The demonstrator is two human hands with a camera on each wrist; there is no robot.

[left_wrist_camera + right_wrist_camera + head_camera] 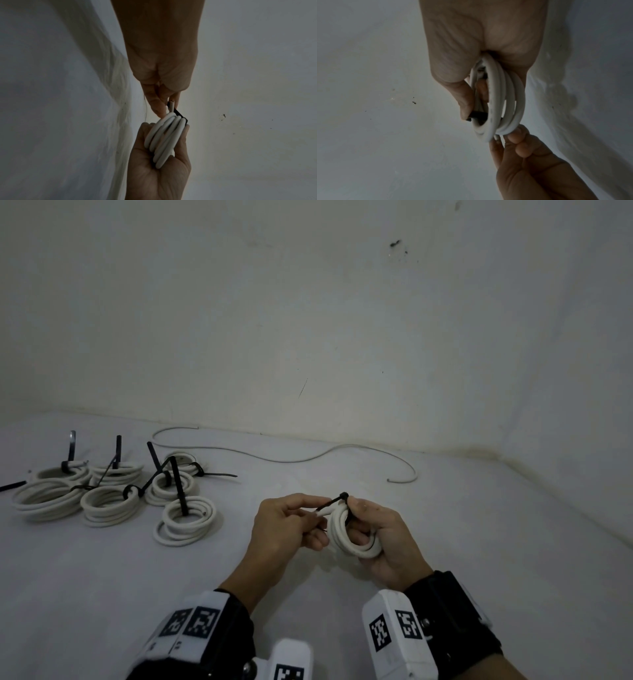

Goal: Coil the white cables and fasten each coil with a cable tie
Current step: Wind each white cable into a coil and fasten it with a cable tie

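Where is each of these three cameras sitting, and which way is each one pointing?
Head: worn on the head, looking forward and down at both hands, the wrist rigs, tied coils and a loose cable.
Left wrist: looks along the left hand at the tie's tail.
Right wrist: looks along the right hand gripping the coil.
All three share that coil and black cable tie.

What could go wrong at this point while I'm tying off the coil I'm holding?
The cable tie is looped on the coil, but its tail runs back into the left hand, so it may not be snug; a turn could spring out. The cable's free end sticks out beside the tie and could stay outside the bundle. The right hand has fingers through the coil, so its grip might get pinched if the tie is pulled hard.
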